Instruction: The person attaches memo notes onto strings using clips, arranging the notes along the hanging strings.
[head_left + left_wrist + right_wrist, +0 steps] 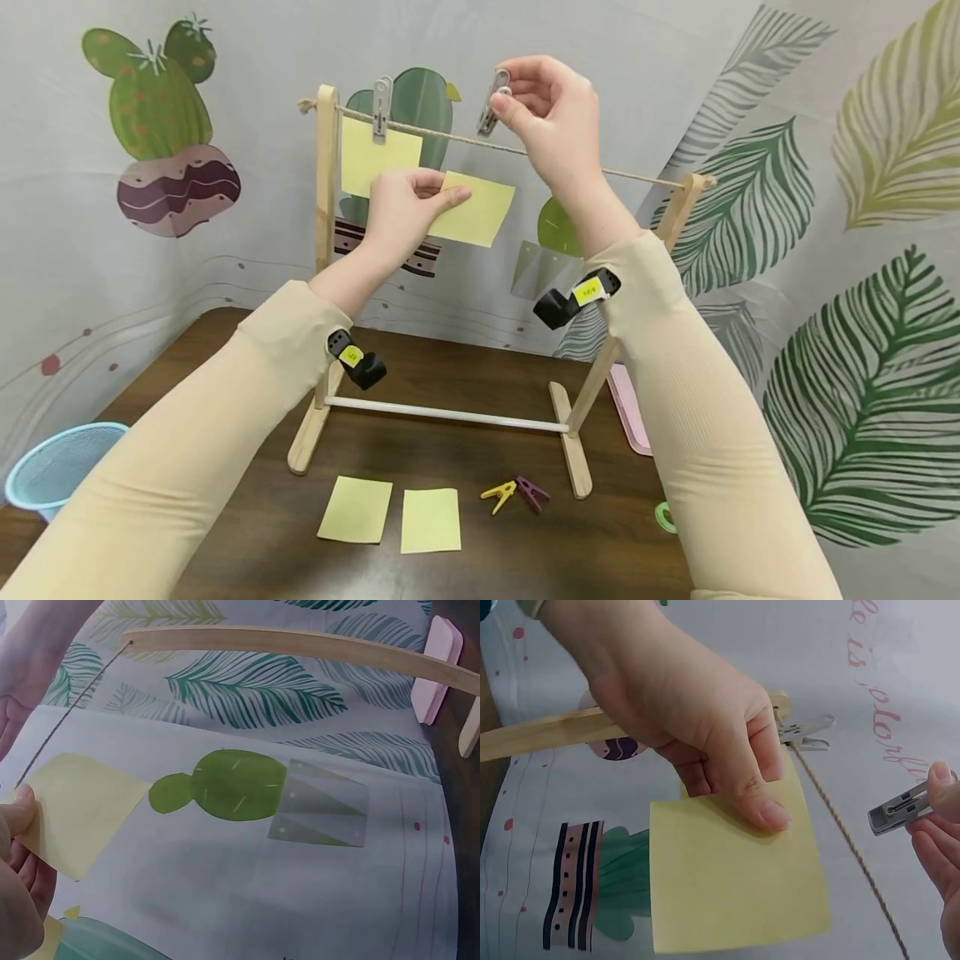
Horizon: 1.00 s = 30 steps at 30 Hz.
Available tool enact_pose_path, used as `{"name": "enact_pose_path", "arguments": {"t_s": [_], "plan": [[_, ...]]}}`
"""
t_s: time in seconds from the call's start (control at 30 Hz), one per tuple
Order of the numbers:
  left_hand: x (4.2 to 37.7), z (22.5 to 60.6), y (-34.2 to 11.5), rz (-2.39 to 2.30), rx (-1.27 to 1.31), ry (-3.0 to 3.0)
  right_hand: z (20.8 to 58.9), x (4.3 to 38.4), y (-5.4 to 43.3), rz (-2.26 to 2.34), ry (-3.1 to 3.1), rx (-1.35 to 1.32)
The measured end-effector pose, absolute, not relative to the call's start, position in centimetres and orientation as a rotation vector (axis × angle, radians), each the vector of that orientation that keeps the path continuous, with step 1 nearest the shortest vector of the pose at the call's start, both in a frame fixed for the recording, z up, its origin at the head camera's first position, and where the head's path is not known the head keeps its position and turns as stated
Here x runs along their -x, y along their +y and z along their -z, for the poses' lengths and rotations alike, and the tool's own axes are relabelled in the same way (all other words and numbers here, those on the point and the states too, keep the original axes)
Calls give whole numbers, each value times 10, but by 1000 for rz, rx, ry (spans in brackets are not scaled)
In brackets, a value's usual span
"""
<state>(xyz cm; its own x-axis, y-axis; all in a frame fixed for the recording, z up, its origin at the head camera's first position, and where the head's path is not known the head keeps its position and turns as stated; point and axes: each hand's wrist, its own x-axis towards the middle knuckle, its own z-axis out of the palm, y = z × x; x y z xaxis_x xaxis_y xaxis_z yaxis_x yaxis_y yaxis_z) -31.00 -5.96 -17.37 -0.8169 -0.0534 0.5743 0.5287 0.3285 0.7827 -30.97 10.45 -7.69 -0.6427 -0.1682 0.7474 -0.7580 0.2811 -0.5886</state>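
Our left hand [408, 208] pinches a square pale-yellow paper note [483, 215], thumb in front, just below the thin twisted tan cord [465, 139]. Our right hand [558, 117] pinches a silvery-grey spring clip [489, 115] above the cord, its jaws pointing down.

To pin this note well, we should lift its upper edge to the cord, keeping the two parallel, and leave the middle of that edge free of our thumb. We would then squeeze the clip wide, straddle paper and cord together, and release gently. Catching only paper would likely drop it; the grey clip [382, 108] on the already-hung yellow note [363, 162] makes a good guide.
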Motion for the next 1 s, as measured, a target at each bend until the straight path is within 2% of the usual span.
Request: {"name": "enact_pose_path", "arguments": {"t_s": [0.33,1.0], "plan": [[312,159,-61,1538,350,-2039,63,315,94,-1459,-2087,-708],[320,162,-61,1626,275,-1949,67,320,89,-1473,-2128,-659]]}}
